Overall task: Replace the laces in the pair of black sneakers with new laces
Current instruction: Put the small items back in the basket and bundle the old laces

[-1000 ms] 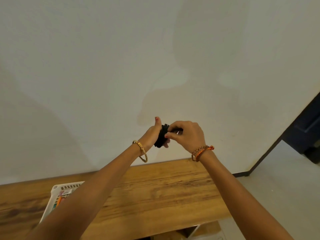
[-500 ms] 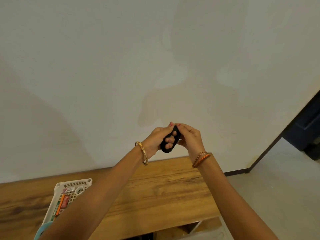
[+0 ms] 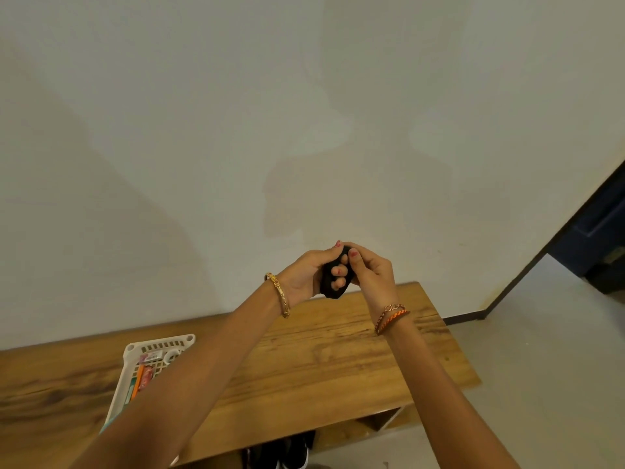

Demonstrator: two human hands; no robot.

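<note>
Head camera, centre of frame: a person's left hand [image 3: 304,277] and right hand [image 3: 370,275] meet in mid-air above a long wooden bench with a brown grained top [image 3: 338,360], both grasping a small bundle of soft black lace [image 3: 333,279]. Left fingers curl round the bundle from behind, their tips showing across its front; the right thumb and fingers pinch its upper end. The pair of black sneakers with white soles [image 3: 287,451] sits low in the picture, on the shelf under the bench, only partly in view and well apart from the hands. The step appears to be freeing a new lace from its coil. Done well, that likely means anchoring the coil in the left hand while the right finds one free tip and draws it out slowly, so the limp cord does not knot. At lower left, a cream slotted plastic basket [image 3: 159,343] rests on the bench, holding small packets, hard to identify. A matt pale wall [image 3: 236,130] fills the upper frame.
</note>
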